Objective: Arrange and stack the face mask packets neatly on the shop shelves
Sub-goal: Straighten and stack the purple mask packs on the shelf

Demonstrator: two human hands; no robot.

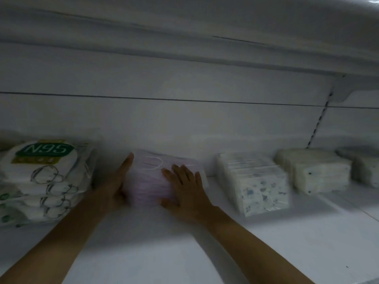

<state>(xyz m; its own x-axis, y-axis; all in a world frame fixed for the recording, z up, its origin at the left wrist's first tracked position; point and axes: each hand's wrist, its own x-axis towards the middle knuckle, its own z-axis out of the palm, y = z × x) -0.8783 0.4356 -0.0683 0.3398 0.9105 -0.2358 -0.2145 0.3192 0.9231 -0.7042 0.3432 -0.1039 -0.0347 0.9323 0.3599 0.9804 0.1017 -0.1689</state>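
A pale pink stack of mask packets [155, 177] sits mid-shelf [184, 253], near the back wall. The left hand [117, 181] lies flat against its left side; the right hand [184, 187] rests spread on top. It looks light, soft and slippery; pressing both sides should steady it best.

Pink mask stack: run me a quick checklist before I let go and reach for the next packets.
1. Both hands on the pink mask stack: ok, left hand at its left side, right hand on top.
2. Stack resting on the shelf: ok.
3. Gap to the N95 packets: ok.
4. Gap to the patterned packets: ok.
5. Stack edges squared: cannot tell, blurred.
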